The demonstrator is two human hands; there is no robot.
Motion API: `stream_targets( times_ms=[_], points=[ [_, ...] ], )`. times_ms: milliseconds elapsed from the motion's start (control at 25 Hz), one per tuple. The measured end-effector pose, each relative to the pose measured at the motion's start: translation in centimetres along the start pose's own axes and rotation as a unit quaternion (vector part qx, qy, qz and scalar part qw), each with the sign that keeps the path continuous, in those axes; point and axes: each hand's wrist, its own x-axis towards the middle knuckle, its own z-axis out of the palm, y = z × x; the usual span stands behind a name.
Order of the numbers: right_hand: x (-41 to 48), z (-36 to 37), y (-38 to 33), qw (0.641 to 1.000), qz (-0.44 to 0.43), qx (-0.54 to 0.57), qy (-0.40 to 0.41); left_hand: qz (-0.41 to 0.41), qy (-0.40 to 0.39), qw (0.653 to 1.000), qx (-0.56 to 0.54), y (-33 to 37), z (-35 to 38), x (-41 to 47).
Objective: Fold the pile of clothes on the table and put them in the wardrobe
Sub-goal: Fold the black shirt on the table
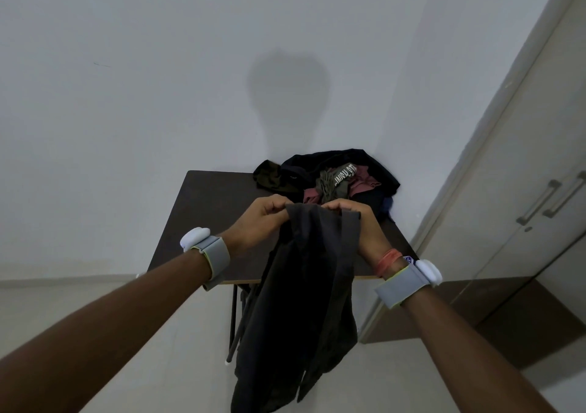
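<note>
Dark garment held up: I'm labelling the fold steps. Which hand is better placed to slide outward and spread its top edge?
Probably the left hand: both pinch the dark garment at its top, close together, but bare table lies on the left, while the clothes pile sits beyond the right hand.

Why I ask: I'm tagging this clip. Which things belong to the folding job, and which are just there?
Belongs to the job: dark garment, gripped at its top edge by the left hand and right hand; pile of clothes; table; wardrobe, doors shut.

Just there: grey wristbands; red wrist band; wall.
</note>
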Motion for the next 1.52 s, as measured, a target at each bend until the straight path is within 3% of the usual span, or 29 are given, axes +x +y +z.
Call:
stream_targets(
  times_ms=[120,280,360,600,720,800,1040,1240,1520],
  points=[
    [-0.4,-1.7,0.8,0.998,0.024,-0.046,-0.032,0.011,0.022,0.998,0.064,0.2,0.5,0.2],
    [-1.4,-3.8,1.6,0.976,0.086,-0.097,-0.176,0.003,0.041,0.982,0.183,0.8,0.9,0.7],
    [-1.3,-4.1,1.3,0.970,0.101,-0.104,-0.197,-0.011,0.037,0.972,0.232,1.1,1.1,1.3],
    [-0.9,-0.6,0.2,0.981,0.093,-0.105,-0.137,-0.071,0.060,0.952,0.291,0.8,1.8,2.1],
    [-0.9,2.3,1.0,0.975,0.022,-0.207,-0.083,-0.068,0.033,0.962,0.261,1.1,2.9,2.1],
    [-0.7,3.1,1.4,0.975,-0.028,-0.217,-0.046,-0.072,0.014,0.966,0.248,1.0,3.1,1.9],
    [0.3,2.1,0.8,0.979,-0.035,-0.198,-0.041,-0.093,-0.043,0.983,0.153,-0.9,0.0,0.5],
    [0.4,2.3,-0.1,0.989,-0.062,-0.135,-0.001,-0.165,-0.084,0.931,0.314,-3.6,-1.6,-1.5],
    [0.4,-0.3,1.7,0.981,-0.059,-0.149,0.107,-0.256,0.013,0.897,0.361,-6.1,-4.4,-3.2]
  ],
)
